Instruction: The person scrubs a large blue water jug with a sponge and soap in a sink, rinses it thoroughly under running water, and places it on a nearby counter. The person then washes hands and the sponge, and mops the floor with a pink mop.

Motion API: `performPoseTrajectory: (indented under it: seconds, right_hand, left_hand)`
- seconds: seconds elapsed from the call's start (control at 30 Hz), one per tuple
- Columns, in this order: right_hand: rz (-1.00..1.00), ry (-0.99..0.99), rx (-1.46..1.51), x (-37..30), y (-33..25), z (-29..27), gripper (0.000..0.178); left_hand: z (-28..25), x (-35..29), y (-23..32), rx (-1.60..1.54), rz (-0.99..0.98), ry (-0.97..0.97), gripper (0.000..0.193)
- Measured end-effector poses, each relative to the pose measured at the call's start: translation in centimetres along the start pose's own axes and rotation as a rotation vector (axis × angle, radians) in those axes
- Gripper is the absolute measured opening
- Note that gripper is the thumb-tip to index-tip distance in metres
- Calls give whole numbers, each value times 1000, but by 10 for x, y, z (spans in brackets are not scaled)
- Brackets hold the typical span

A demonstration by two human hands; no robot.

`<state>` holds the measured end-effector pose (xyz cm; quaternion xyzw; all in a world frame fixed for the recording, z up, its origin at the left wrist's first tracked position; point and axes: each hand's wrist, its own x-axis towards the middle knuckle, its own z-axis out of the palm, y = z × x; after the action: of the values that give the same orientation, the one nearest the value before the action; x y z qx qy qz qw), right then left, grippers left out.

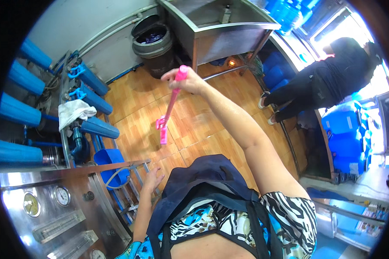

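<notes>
My right hand (185,82) stretches forward with its fingers wrapped round the top of a pink long-handled floor tool (172,105). The tool slants down, its narrow pink head (162,131) over the wood-patterned floor (136,125); whether that head is a mop or a squeegee I cannot tell. Low by my left side hangs my left hand (152,180), empty and with its fingers apart. Nearest to it are the rails of a metal frame (136,183) and a blue bucket (110,159).
Blue filter housings (97,125) and a steel gauge panel (73,207) line the left. Ahead stand a dark bin (153,51) and a steel sink (229,41). A person in dark clothes (328,82) is at the right, near blue water containers (345,136).
</notes>
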<state>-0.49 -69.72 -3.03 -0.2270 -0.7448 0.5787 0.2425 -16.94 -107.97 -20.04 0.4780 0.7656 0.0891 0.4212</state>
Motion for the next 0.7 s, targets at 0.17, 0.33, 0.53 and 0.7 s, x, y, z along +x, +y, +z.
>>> performPoseTrajectory:
  seconds: [0.17,0.33,0.53,0.7]
  right_hand:
    - [106,109,139,-71,64,15,18]
    - [91,169,43,-137,76,-9,14]
    - [165,290,-109,-211,44,-72,13]
    - [198,472,-199,-279,31,-101,25]
  left_hand:
    - [-19,55,46,-113,198,75,59]
    - [-13,90,131,38,512,219,84]
    - [46,117,263,-82,803,196,94]
    - [131,127,352,-398,851,4,55]
